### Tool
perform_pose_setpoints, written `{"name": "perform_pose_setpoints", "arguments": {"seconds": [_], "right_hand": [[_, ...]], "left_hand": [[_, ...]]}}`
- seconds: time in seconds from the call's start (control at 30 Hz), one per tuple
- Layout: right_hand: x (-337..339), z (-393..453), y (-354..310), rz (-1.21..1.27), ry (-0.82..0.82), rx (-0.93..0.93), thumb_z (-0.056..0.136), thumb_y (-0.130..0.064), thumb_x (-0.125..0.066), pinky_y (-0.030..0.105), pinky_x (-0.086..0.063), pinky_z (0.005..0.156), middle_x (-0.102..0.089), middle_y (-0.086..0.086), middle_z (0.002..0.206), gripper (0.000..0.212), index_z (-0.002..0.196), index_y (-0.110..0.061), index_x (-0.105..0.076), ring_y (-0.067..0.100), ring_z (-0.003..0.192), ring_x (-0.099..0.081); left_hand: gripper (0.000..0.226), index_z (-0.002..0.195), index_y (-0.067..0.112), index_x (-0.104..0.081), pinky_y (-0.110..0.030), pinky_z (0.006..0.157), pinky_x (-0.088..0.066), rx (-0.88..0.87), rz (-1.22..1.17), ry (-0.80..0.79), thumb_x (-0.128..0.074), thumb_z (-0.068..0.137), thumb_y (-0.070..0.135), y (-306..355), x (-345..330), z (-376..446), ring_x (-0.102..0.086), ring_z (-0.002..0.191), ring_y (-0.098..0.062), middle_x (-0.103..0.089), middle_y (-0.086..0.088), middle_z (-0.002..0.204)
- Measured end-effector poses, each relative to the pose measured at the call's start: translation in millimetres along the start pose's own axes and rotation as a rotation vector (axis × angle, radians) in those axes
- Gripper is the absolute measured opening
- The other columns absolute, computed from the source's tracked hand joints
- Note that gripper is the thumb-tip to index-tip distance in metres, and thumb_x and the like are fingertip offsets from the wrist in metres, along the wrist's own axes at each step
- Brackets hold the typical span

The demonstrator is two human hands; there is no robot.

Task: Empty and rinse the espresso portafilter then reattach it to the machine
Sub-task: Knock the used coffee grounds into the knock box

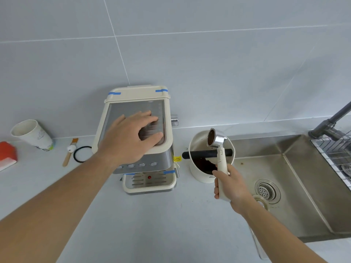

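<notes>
The right hand [230, 184] is clamped around the lower end of the portafilter [218, 149] handle, holding it up over the knock box [197, 168] that stands on the desk [171, 215] between the machine [140, 133] and the sink [296, 179]. The left hand [133, 133] is well apart from it, lying flat and spread on the machine's top plate, fingers loose and gripping nothing.

The portafilter's long axis runs from the right hand up and away, leaning a little to the left, toward the wall. Its cream handle crosses in front of the box's black bar [205, 154]; whether it touches the bar cannot be told. The metal basket end sits past the bar, above the far part of the box, tipped on its side so the open mouth faces left and slightly toward the camera. The inside of the basket looks brown with coffee; how much is in there is hard to make out. Dark grounds lie in the bottom of the box, partly hidden by the handle and the right hand.

The right palm covers the handle's end. The left forearm hides part of the machine's front left corner, and the group head under the machine cannot be seen from above. A faucet [330, 122] and a wire rack [334, 149] are cut off at the right edge. A cup [32, 135], a brush [70, 151] and a black ring [82, 154] lie on the desk left of the machine.
</notes>
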State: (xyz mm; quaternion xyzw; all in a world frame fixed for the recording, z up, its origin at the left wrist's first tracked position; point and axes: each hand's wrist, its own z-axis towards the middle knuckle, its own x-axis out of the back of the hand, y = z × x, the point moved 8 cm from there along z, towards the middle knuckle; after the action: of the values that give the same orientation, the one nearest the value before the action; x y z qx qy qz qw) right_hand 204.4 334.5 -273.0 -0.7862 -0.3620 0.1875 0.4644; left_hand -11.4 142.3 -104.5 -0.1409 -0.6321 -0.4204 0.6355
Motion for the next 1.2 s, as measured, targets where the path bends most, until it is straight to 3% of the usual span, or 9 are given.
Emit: {"name": "perform_pose_setpoints", "arguments": {"seconds": [0.27, 0.43, 0.57, 0.73, 1.0, 1.2], "right_hand": [[0.0, 5.3, -8.0, -0.481, 0.162, 0.165, 0.085, -0.011, -0.058, 0.032, -0.047, 0.054, -0.058, 0.001, 0.088, 0.039, 0.12, -0.027, -0.049, 0.021, 0.069, -0.055], [-2.6, 4.8, -10.0, -0.647, 0.19, 0.227, 0.087, -0.011, -0.055, 0.027, -0.038, 0.049, -0.055, -0.004, 0.082, 0.046, 0.129, -0.024, -0.044, 0.014, 0.066, -0.054], [-2.6, 3.9, -14.3, -0.701, 0.207, 0.276, 0.087, -0.014, -0.061, 0.029, -0.038, 0.054, -0.055, -0.005, 0.085, 0.045, 0.129, -0.021, -0.045, 0.007, 0.069, -0.051], [0.9, 3.2, -14.0, -0.695, 0.189, 0.262, 0.086, -0.013, -0.063, 0.033, -0.045, 0.058, -0.054, -0.007, 0.082, 0.047, 0.129, -0.022, -0.045, 0.019, 0.069, -0.055], [3.5, 1.1, -16.0, -0.692, 0.217, 0.307, 0.089, -0.015, -0.059, 0.036, -0.047, 0.057, -0.057, 0.002, 0.082, 0.037, 0.123, -0.022, -0.046, 0.023, 0.067, -0.056], [0.6, -0.3, -16.3, -0.722, 0.212, 0.321, 0.089, -0.014, -0.058, 0.028, -0.039, 0.051, -0.057, 0.001, 0.083, 0.034, 0.12, -0.022, -0.045, 0.015, 0.066, -0.053]], "left_hand": [[0.058, 0.137, 0.039, -0.049, -0.043, 0.12, -0.016, -0.004, -0.007, 0.003, -0.046, 0.085, 0.063, 0.0, 1.3, -0.7, -0.031, 0.143, -0.005, -0.04, 0.013, 0.154], [0.059, 0.136, 0.039, -0.05, -0.043, 0.12, -0.015, 0.003, -0.014, 0.004, -0.044, 0.084, 0.064, 0.7, 1.9, -2.1, -0.031, 0.143, -0.005, -0.04, 0.013, 0.153], [0.058, 0.136, 0.039, -0.05, -0.043, 0.12, -0.016, 0.004, -0.011, 0.007, -0.045, 0.084, 0.065, 0.5, 2.5, -1.8, -0.032, 0.142, -0.006, -0.041, 0.013, 0.153], [0.056, 0.136, 0.038, -0.051, -0.043, 0.12, -0.016, 0.005, -0.008, 0.009, -0.047, 0.085, 0.062, -0.1, 1.7, -2.0, -0.034, 0.142, -0.007, -0.042, 0.012, 0.153], [0.056, 0.136, 0.038, -0.05, -0.044, 0.12, -0.016, 0.006, -0.004, 0.009, -0.047, 0.086, 0.061, 0.0, 1.7, -1.8, -0.033, 0.142, -0.007, -0.042, 0.012, 0.153], [0.056, 0.136, 0.038, -0.05, -0.044, 0.12, -0.016, 0.011, -0.002, 0.002, -0.046, 0.085, 0.062, -0.2, 1.8, -2.8, -0.033, 0.142, -0.006, -0.041, 0.014, 0.153]]}}
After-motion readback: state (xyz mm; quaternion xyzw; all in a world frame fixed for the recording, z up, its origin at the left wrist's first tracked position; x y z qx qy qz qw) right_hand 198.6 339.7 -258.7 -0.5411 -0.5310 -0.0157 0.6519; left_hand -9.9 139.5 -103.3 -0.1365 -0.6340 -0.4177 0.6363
